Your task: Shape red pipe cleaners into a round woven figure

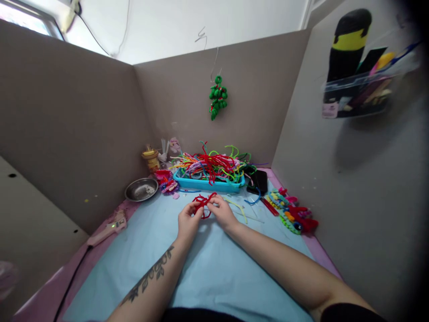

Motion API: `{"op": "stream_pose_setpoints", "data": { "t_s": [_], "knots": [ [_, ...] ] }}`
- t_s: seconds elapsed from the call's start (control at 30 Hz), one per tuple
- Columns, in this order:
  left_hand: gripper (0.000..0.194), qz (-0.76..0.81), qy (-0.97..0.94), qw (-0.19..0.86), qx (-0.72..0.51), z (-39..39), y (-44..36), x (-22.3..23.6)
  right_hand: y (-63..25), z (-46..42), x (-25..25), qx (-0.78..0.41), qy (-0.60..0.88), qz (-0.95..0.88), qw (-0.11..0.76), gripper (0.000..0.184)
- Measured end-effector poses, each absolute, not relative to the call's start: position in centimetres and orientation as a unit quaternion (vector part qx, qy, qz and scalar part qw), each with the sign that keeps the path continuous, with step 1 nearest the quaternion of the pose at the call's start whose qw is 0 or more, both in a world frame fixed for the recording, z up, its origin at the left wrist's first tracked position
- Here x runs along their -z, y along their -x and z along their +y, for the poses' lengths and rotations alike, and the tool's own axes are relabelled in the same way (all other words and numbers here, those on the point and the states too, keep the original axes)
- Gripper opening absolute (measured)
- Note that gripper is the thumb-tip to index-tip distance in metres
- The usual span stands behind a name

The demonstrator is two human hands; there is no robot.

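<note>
The left hand (pixel 191 220) and the right hand (pixel 224 213) are held together above the middle of the surface (pixel 214 273), which is covered with a pale blue cloth. The red fuzzy stems (pixel 200 199) are gripped between the thumb and fingers of both hands, a loose looped cluster being pinched at its centre. Leaf-like markings are seen on the left forearm (pixel 154 271). At the left edge, a pink corded tool (pixel 109 230) is laid down, a small green light being lit on it. At the right edge, colourful fuzzy figures (pixel 288 214) are placed beside a slim red tool (pixel 269 206). Beyond the hands, a yellow-green stem (pixel 241 208) is laid on the cloth. Farther left, a metal bowl (pixel 136 191) with small pale pieces is set near a purple and red fuzzy figure (pixel 168 185). Behind the hands, a blue tray (pixel 208 184) is heaped with many-coloured stems (pixel 214 163), and a flat black object (pixel 258 181) is placed at its right. A yellow cup (pixel 151 159) is stood in the rear left corner. A clear bin (pixel 372 107) is fixed to the right wall; its pinkish label (pixel 330 110) is too blurred to be read. On the rear wall, a green fuzzy ornament (pixel 218 96) is hung by a wire.
</note>
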State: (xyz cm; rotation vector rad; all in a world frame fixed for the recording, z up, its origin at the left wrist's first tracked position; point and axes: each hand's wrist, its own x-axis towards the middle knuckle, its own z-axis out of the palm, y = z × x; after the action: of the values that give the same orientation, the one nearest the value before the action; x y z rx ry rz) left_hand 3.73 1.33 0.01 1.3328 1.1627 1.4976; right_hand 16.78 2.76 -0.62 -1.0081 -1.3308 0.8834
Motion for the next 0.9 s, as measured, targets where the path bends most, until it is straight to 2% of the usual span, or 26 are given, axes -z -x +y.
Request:
{"op": "stream_pose_setpoints", "data": {
  "t_s": [0.17,0.3,0.53,0.67,0.77,0.83,0.9],
  "knots": [
    [0.024,0.459,-0.527,0.401,-0.592,1.45,-3.64,0.20,-16.86,2.75,0.75,-0.389,0.425,-0.572,0.583,0.013],
    [0.019,0.442,-0.567,0.379,-0.583,1.45,-3.57,0.53,-16.79,2.69,0.77,-0.387,0.423,-0.561,0.596,0.020],
    [0.016,0.419,-0.611,0.362,-0.566,1.12,-3.72,0.41,-16.23,2.46,0.48,-0.452,0.410,-0.517,0.600,0.026],
    [0.031,0.397,-0.615,0.359,-0.579,1.24,-3.74,0.51,-16.34,2.71,0.58,-0.448,0.416,-0.497,0.616,0.029],
    [0.043,0.422,-0.616,0.300,-0.594,1.43,-3.42,0.58,-16.60,3.06,0.91,-0.452,0.415,-0.475,0.631,0.029],
    [0.040,0.457,-0.610,0.257,-0.595,1.42,-3.19,0.48,-16.72,3.23,1.12,-0.460,0.409,-0.464,0.637,0.029],
    [0.035,0.474,-0.609,0.263,-0.579,1.26,-3.10,0.29,-16.72,3.28,1.25,-0.467,0.404,-0.457,0.640,0.029]
  ]
}}
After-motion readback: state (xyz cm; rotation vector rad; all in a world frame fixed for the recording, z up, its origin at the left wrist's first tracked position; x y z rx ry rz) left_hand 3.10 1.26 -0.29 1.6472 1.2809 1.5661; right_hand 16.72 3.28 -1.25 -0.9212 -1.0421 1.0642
